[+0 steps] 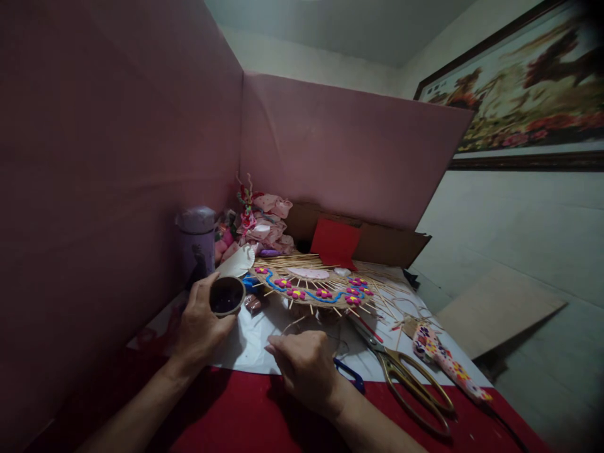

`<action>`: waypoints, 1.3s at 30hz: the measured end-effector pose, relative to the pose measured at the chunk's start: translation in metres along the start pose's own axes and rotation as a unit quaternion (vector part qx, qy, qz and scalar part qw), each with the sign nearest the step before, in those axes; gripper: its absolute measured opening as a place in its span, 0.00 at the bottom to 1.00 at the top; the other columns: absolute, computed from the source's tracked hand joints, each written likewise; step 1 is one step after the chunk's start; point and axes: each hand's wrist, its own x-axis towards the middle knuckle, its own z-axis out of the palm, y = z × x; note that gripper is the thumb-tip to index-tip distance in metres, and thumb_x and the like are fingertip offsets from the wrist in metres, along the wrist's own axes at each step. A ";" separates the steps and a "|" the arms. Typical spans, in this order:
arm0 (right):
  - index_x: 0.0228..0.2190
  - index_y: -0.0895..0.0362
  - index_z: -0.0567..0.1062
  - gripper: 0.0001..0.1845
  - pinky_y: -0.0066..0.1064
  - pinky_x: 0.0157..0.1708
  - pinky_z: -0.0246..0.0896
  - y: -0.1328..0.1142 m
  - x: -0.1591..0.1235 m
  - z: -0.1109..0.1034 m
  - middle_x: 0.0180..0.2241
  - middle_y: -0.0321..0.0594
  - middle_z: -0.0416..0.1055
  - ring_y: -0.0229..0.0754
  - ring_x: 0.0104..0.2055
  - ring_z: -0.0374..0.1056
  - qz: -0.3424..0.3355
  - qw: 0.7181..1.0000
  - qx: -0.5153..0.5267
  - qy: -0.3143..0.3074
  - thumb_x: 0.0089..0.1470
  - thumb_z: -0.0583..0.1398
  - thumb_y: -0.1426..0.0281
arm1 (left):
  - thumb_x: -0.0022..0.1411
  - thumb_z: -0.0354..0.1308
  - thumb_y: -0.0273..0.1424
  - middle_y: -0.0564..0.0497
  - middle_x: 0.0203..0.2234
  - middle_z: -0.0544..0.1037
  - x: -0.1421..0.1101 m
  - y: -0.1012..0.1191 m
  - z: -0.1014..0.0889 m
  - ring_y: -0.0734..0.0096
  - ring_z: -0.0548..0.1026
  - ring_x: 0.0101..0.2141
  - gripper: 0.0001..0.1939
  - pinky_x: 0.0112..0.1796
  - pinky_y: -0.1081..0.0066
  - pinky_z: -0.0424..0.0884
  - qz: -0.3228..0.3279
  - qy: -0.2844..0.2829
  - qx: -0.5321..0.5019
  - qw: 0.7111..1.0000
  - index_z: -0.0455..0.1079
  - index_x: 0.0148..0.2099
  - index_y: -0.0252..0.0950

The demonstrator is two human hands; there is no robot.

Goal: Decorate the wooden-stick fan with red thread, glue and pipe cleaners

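The left hand [201,324] grasps a dark round cup [227,294]; the right hand [309,365] is curled, whether around anything I cannot tell; just beyond it sits a flower-trimmed cardboard ring [309,297]; gold-handled scissors [389,361] lie to its right.

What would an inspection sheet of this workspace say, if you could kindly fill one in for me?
Surface: white sheet over red cloth.
Job's things: round container, contents unclear; flower-decorated ring beyond the hands.
Clutter: gold-handled scissors, blue handle, thin sticks, red card, pink fabric, purple canister.
Hands: left hand grips the round container; right hand is curled in front of the ring, anything inside it unclear.
Cables: dark cord by the flower-patterned tool, running toward the lower right.
Surroundings: pink panels left and behind; framed picture at right.
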 end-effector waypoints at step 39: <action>0.31 0.57 0.73 0.11 0.30 0.22 0.46 -0.001 0.001 -0.001 0.18 0.34 0.72 0.35 0.18 0.66 0.004 1.000 -0.004 -0.009 0.60 0.52 0.70 | 0.51 0.62 0.26 0.41 0.49 0.70 -0.007 0.006 -0.001 0.55 0.71 0.49 0.37 0.48 0.59 0.71 0.240 0.058 -0.015 0.969 0.51 0.61 0.39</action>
